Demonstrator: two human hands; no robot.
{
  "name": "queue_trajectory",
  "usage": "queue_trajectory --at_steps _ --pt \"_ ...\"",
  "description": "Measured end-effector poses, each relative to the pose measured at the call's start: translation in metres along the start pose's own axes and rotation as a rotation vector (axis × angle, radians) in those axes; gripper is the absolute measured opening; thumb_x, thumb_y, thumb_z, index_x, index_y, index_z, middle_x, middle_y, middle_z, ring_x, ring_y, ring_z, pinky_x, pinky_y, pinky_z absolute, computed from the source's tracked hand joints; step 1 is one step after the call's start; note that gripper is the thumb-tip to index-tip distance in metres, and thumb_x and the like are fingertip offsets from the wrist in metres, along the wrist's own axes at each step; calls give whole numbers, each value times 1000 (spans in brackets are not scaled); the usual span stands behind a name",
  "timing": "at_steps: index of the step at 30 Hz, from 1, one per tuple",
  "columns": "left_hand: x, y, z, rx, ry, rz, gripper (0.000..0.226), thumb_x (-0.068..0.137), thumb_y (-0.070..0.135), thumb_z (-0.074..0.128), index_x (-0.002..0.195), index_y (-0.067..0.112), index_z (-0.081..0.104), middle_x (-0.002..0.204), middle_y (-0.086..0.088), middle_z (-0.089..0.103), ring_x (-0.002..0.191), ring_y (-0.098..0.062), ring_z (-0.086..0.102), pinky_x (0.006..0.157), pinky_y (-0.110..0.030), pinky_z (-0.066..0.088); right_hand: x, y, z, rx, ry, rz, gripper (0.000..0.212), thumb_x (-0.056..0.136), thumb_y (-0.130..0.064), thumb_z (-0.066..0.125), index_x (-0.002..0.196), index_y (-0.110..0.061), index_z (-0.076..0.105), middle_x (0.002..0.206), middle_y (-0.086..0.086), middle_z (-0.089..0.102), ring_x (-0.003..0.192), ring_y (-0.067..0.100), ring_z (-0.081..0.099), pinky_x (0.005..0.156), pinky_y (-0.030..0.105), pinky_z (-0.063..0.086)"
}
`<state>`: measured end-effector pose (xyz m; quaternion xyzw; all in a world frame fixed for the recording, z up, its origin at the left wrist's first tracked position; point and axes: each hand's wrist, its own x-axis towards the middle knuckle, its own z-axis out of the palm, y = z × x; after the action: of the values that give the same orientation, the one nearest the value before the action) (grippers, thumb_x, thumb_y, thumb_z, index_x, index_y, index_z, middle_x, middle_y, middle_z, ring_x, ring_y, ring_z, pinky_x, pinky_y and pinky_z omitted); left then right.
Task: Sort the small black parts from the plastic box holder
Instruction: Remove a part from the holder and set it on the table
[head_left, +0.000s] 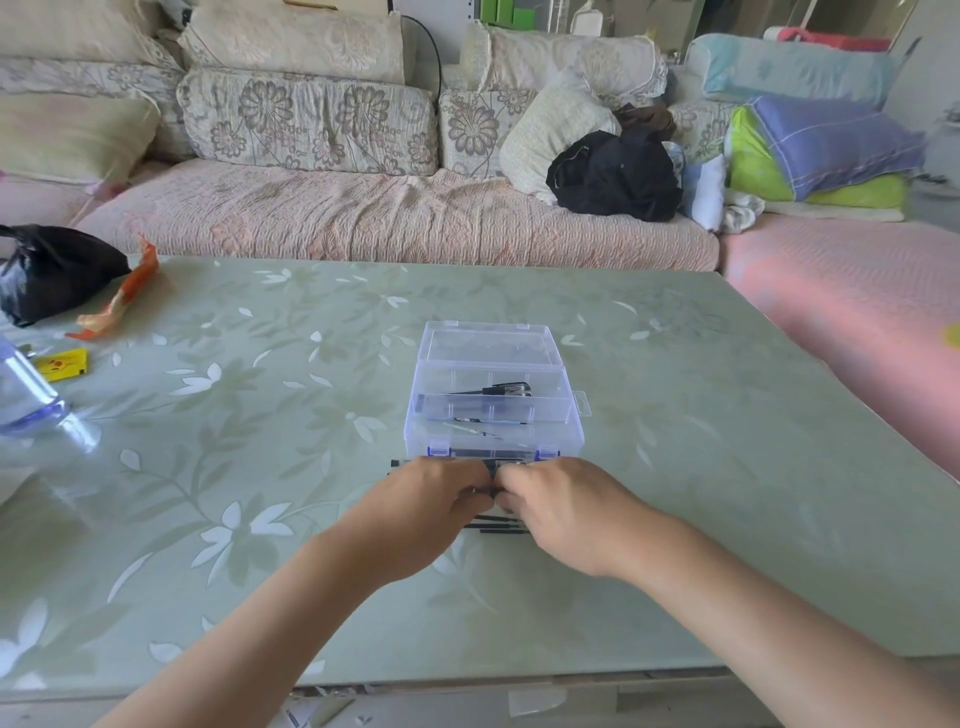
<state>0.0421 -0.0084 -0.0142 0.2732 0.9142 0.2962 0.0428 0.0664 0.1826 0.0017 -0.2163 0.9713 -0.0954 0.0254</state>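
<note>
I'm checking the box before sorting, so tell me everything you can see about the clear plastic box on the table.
The clear plastic box sits mid-table on the green floral tabletop, lid hinged open and tilted away. It looks like thin transparent plastic with inner dividers, two blue latches on the near edge and a hang tab at right. A few black parts lie inside. Both hands work just in front of it.

Two bare forearms lead to the left hand (431, 512) and right hand (566, 514). No sleeve shows up to the picture's lower edge. Wrists and fingers appear unadorned, though motion blur softens fine detail.
</note>
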Motion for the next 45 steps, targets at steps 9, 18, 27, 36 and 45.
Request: queue_trajectory --at_steps 9,18,27,36,45 --pt "10 4 -5 45 -25 -25 10 95 34 56 91 35 65 79 10 61 69 -11 53 64 -29 45 -11 12 0 180 -19 105 26 99 -40 38 118 -29 50 113 -10 61 103 15 53 82 30 43" --pt "16 -5 -15 123 14 -99 10 94 38 54 95 34 63 87 13 63 66 -4 53 58 -23 41 -20 47 1 158 60 143 43 94 -5 42 125 -31 56 106 -14 43 88 7 47 78 22 39" --pt "13 -2 -10 134 -23 -93 10 92 40 56 101 37 61 94 13 65 76 -10 58 71 -28 51 -16 53 7 89 115 46 43 90 -12 57 128 -31 61 104 -17 66 83 -1 38 75 14 28" --pt "10 0 -10 163 -1 -13 10 93 37 57 99 33 65 86 18 59 67 1 51 62 -16 39 -11 39 4 128 212 4 29 93 -31 52 116 -28 69 107 -13 62 103 11 54 88 24 43" --pt "9 5 -12 186 55 58 16 91 42 59 107 38 58 97 20 65 84 -5 59 72 -25 48 -4 31 8 -19 238 -45 30 93 -35 45 90 -24 73 94 -14 68 84 19 55 75 35 48"
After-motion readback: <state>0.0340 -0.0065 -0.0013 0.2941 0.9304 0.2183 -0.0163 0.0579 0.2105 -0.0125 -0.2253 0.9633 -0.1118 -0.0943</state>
